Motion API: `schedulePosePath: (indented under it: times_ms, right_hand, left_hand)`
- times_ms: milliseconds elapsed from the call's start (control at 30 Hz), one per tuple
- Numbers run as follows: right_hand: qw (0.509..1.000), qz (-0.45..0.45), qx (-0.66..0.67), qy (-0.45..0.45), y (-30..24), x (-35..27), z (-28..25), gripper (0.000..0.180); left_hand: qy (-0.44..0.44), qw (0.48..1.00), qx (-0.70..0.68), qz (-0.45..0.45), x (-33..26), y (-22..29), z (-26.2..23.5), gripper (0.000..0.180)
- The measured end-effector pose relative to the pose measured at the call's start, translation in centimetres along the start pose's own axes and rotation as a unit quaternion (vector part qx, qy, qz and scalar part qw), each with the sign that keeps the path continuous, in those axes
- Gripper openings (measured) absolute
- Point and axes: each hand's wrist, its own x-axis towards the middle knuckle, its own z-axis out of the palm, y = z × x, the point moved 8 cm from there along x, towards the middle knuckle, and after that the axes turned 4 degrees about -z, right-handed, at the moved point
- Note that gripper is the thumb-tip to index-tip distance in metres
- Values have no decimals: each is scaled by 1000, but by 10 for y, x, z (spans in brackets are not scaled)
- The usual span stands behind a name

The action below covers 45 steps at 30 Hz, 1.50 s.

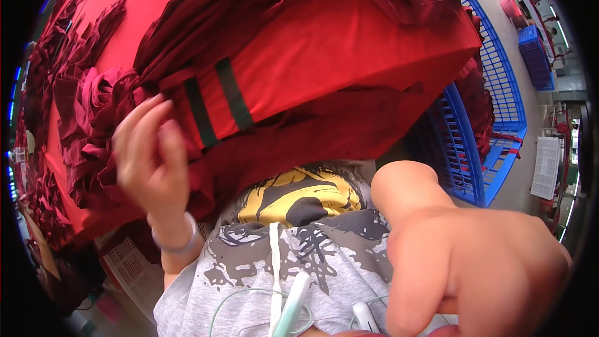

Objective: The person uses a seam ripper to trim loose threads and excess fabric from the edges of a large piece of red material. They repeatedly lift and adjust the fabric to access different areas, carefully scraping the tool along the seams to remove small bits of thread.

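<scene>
A thick stack of red fabric pieces (324,56), with two dark stripes on one piece, fills the upper middle, close to my chest. My left hand (150,156), a pale bracelet on its wrist, grips the stack's near left edge, fingers laid up along the folded cloth. My right arm (462,256) comes in from the lower right, bends, and runs under the stack. The right hand itself is hidden beneath the fabric.
Dark red cut pieces (81,106) lie heaped over a red surface at the left. A blue plastic crate (499,87) stands at the right with red cloth inside, and another blue crate (536,56) sits farther off. A white perforated crate (128,262) is low left. Earphone cables hang over my grey printed shirt (299,262).
</scene>
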Motion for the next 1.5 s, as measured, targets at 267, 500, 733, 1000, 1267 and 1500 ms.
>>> schedulePosePath:
  times_ms: [267,500,733,1000,1267,1500]
  right_hand:
    - [1000,7,-15,-9,-8,-12,13,29]
    - [944,13,-196,264,59,7,-86,29]
    - [827,284,29,484,182,-75,-186,40]
    - [881,-105,-67,456,-19,-31,-284,20]
    - [657,-134,-366,645,-237,-94,-365,9]
    - [250,-14,-802,543,-323,-163,-396,43]
  left_hand:
    - [-120,983,137,-10,10,-26,108,28]
    - [-139,989,-45,-27,15,-20,78,18]
    - [-275,866,-417,-25,20,-20,37,9]
    - [-127,883,-427,-147,-8,-94,-2,31]
    - [-84,986,63,-129,-17,-74,12,17]
    - [-103,970,211,-63,-27,-52,33,20]
